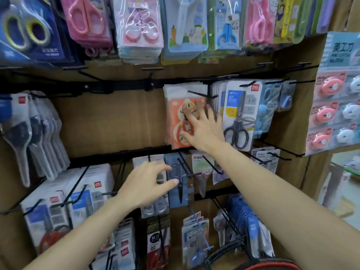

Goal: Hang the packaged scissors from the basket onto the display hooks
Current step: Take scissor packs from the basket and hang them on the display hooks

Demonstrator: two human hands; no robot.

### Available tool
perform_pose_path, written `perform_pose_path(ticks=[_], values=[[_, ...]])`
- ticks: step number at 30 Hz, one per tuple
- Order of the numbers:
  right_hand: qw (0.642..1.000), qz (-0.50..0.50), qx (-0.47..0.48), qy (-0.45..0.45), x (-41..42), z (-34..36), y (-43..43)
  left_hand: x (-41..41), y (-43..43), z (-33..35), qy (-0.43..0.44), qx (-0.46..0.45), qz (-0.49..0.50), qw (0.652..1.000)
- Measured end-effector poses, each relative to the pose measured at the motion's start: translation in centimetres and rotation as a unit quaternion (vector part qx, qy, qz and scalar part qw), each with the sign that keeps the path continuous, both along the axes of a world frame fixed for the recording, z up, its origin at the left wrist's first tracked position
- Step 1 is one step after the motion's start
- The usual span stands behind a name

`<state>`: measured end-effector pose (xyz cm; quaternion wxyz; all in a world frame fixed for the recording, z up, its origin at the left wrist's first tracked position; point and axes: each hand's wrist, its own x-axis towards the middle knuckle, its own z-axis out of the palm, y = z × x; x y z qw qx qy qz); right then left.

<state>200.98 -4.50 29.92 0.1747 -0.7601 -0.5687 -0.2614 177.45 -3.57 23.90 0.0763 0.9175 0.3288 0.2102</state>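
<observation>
My right hand [202, 127] is wide open, fingers flat on the orange card pack of scissors [178, 121], which hangs on a black wire hook [200, 94] just above. My left hand [144, 184] is loosely open and holds nothing, with its fingertips by a blue pack of scissors [190, 191].

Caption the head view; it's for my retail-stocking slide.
Right hand presses an orange pack on its hook; left hand reaches toward a blue pack below.

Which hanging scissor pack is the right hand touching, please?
The orange pack in the middle row: the right hand rests on it, not on the black-handled pack beside it.
</observation>
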Motion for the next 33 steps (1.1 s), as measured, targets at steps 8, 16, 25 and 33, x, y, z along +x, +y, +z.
perform_pose_path(ticks=[8,16,25,33], values=[[0.996,0.009,-0.078,0.039,-0.3,2.2,0.4,0.4,0.2,-1.0,0.079,0.040,0.043,0.995],[0.978,0.152,0.098,0.105,-2.5,-2.9,-9.1,0.1,0.3,-1.7,0.009,0.107,0.034,0.994],[0.962,0.086,0.117,0.231,-0.4,-19.0,-23.5,0.0,-7.0,-11.4,-0.186,0.316,-0.164,0.916],[0.927,-0.079,-0.088,0.357,0.9,-31.8,-32.9,3.7,-11.5,-26.4,0.055,0.072,-0.374,0.923]])
